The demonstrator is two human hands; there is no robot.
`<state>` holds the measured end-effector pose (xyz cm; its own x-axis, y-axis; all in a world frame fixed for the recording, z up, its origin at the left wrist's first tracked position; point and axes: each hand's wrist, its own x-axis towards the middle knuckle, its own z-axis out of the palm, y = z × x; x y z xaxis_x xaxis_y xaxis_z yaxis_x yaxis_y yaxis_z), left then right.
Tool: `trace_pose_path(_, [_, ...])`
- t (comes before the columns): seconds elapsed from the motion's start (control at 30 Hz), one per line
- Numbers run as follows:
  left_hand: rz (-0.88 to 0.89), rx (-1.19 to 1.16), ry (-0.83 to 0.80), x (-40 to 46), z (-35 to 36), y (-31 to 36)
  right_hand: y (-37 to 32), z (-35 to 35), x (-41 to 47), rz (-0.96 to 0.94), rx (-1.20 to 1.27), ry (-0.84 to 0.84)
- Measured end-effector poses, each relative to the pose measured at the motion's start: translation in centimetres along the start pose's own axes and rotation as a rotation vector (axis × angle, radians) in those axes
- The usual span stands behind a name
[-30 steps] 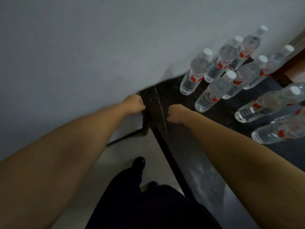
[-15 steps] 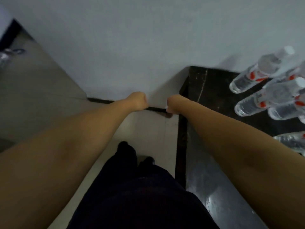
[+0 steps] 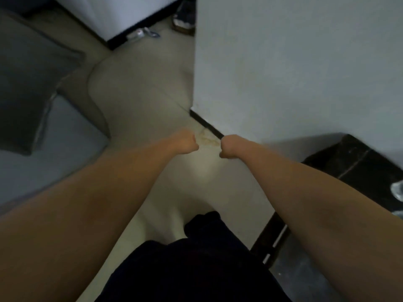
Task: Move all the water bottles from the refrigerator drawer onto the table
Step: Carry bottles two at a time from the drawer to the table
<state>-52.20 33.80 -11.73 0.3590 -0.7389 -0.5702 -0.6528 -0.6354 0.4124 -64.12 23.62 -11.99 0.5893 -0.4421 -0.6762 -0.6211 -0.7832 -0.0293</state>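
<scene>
My left hand (image 3: 187,143) and my right hand (image 3: 230,148) are both held out in front of me above the pale floor, fingers curled under into fists that hold nothing. The dark table (image 3: 353,162) shows at the right edge, to the right of my right forearm. Only the clear end of one water bottle (image 3: 398,190) peeks in on the table at the far right. No refrigerator drawer is in view.
A white wall corner (image 3: 283,73) with a black skirting stands straight ahead on the right. A grey sofa with a dark cushion (image 3: 28,83) fills the left. Small objects lie on the floor (image 3: 141,94) at the back. My dark trousers are below.
The view has swung left, away from the table: the bottles have slid out of frame to the right, and the sofa and open floor have come in. Both hands stay fisted.
</scene>
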Motion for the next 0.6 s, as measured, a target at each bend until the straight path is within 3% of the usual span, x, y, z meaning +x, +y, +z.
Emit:
trace_pose_path(0.33, [-0.324, -0.218, 0.178, -17.3, 0.4, -19.8, -23.5, 2.1, -2.8, -0.339, -0.360, -0.040])
trace_pose_path(0.6, [-0.695, -0.533, 0.441, -32.1, 4.5, -32.4, -43.0, 5.7, -6.3, -0.668, -0.665, 0.006])
